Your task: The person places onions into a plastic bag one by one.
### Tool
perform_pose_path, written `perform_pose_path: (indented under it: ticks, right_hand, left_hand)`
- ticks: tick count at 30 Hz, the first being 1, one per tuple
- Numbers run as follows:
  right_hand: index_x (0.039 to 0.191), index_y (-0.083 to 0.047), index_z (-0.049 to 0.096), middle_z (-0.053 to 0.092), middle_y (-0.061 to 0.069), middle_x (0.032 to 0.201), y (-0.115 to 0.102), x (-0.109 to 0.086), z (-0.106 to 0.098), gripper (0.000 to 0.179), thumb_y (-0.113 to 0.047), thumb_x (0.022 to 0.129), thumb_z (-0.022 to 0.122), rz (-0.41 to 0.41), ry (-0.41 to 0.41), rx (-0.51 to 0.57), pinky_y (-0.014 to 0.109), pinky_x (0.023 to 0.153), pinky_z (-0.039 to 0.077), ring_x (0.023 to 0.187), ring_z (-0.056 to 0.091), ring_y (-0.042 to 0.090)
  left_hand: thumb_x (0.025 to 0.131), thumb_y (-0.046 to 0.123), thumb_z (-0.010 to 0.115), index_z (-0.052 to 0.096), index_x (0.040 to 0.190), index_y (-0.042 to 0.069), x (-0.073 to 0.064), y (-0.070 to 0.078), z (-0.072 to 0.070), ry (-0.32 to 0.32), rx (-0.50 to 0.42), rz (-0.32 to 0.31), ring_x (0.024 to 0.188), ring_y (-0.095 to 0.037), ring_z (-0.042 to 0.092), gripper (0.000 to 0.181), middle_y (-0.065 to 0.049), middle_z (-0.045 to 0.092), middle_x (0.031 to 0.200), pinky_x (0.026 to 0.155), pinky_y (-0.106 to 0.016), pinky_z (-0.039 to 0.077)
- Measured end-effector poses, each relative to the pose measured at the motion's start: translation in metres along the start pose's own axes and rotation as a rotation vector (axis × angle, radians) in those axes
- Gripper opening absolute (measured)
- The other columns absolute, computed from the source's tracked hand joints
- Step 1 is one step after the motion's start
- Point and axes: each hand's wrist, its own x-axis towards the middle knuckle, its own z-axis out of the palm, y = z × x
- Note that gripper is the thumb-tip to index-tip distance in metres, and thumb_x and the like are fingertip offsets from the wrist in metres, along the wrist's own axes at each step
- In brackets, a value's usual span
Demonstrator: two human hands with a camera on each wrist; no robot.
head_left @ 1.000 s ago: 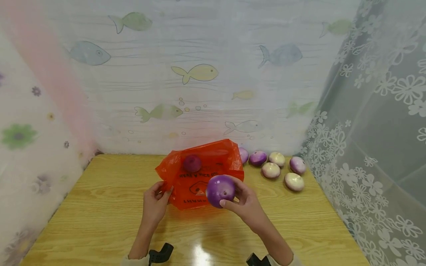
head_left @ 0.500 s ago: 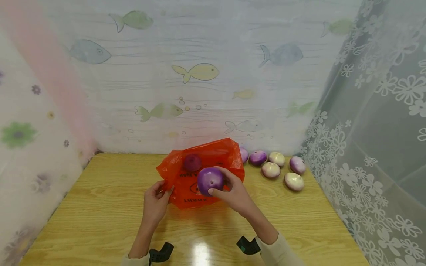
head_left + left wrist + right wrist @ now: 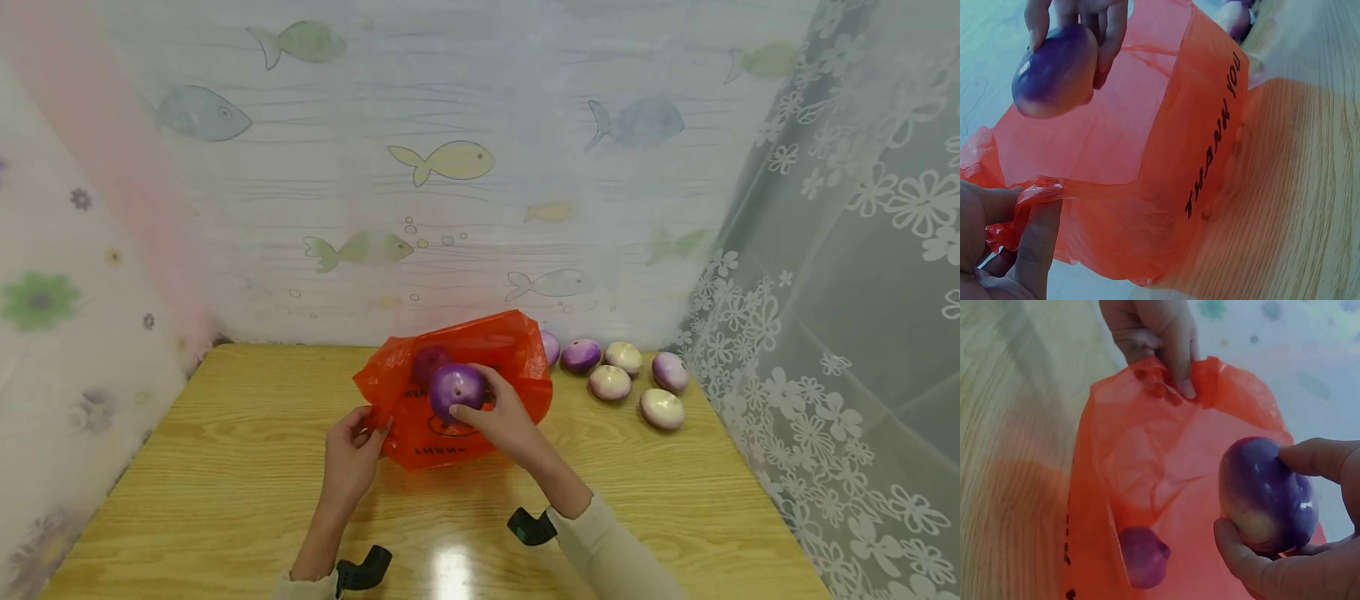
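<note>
A thin red plastic bag (image 3: 401, 437) printed with black lettering lies on the table, its mouth facing me. At its left edge, my left hand (image 3: 352, 458) pinches the rim between thumb and fingers, as the left wrist view also shows at the bunched film (image 3: 1041, 190). Inside the bag mouth, my right hand (image 3: 502, 417) grips a glossy, onion-shaped purple vegetable (image 3: 456, 390), cream toward one end, between thumb and fingers. A second purple vegetable (image 3: 1143, 556) with a small nub rests in the bag, partly hidden behind the held one in the head view.
Right of the bag sit several similar vegetables: a purple one (image 3: 581, 356), cream ones (image 3: 611, 382), and one (image 3: 549, 347) partly behind the bag. A fish-print curtain (image 3: 450, 208) hangs behind the wooden table (image 3: 247, 458); a lace curtain (image 3: 825, 400) borders its right side.
My right hand has moved left and farther away, carrying the purple vegetable from the bag's near right edge into its mouth. The left hand keeps its pinch on the rim, nearly still.
</note>
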Motion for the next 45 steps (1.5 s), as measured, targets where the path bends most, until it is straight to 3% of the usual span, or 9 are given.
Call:
perform_pose_path:
  ticks: [12, 23, 28, 37, 45]
  right_hand:
    - [0.147, -0.009, 0.044, 0.051, 0.013, 0.144, 0.001, 0.028, 0.013, 0.069, -0.026, 0.089, 0.078, 0.091, 0.056, 0.019, 0.053, 0.106, 0.050, 0.128, 0.055, 0.034]
    - [0.142, 0.001, 0.046, 0.055, 0.020, 0.137, 0.011, 0.070, 0.020, 0.067, -0.016, 0.086, 0.078, 0.086, 0.150, 0.021, 0.053, 0.107, 0.049, 0.125, 0.056, 0.038]
    - [0.134, 0.008, 0.052, 0.061, 0.024, 0.128, 0.018, 0.090, 0.018, 0.057, -0.008, 0.085, 0.076, 0.081, 0.184, 0.077, 0.048, 0.102, 0.052, 0.116, 0.059, 0.037]
    - [0.139, 0.008, 0.049, 0.059, 0.026, 0.132, 0.037, 0.113, 0.009, 0.062, -0.010, 0.086, 0.076, 0.133, 0.260, 0.020, 0.047, 0.105, 0.050, 0.121, 0.057, 0.039]
    - [0.139, 0.010, 0.045, 0.057, 0.029, 0.132, 0.055, 0.122, 0.000, 0.061, -0.006, 0.088, 0.074, 0.107, 0.292, 0.019, 0.048, 0.108, 0.048, 0.122, 0.056, 0.041]
  left_hand:
    - [0.102, 0.004, 0.060, 0.058, 0.129, -0.008, 0.000, 0.000, 0.000, -0.013, 0.000, 0.010, 0.087, -0.009, 0.071, 0.030, -0.028, 0.061, 0.126, 0.068, -0.020, 0.059]
    - [0.102, 0.004, 0.059, 0.058, 0.129, -0.007, -0.001, 0.001, 0.001, -0.017, -0.003, 0.007, 0.085, -0.010, 0.071, 0.029, -0.029, 0.060, 0.127, 0.069, -0.021, 0.060]
    - [0.102, 0.004, 0.059, 0.058, 0.130, -0.007, -0.001, 0.001, 0.001, -0.023, -0.002, 0.019, 0.086, -0.011, 0.072, 0.030, -0.029, 0.060, 0.126, 0.068, -0.021, 0.060]
    - [0.101, 0.000, 0.059, 0.062, 0.124, -0.007, -0.002, 0.000, 0.001, -0.010, 0.004, 0.052, 0.089, -0.017, 0.073, 0.024, -0.029, 0.063, 0.121, 0.068, -0.022, 0.060]
    - [0.102, 0.002, 0.059, 0.060, 0.127, -0.007, -0.001, 0.001, 0.000, -0.012, 0.011, 0.034, 0.087, -0.006, 0.070, 0.026, -0.027, 0.062, 0.125, 0.068, -0.021, 0.060]
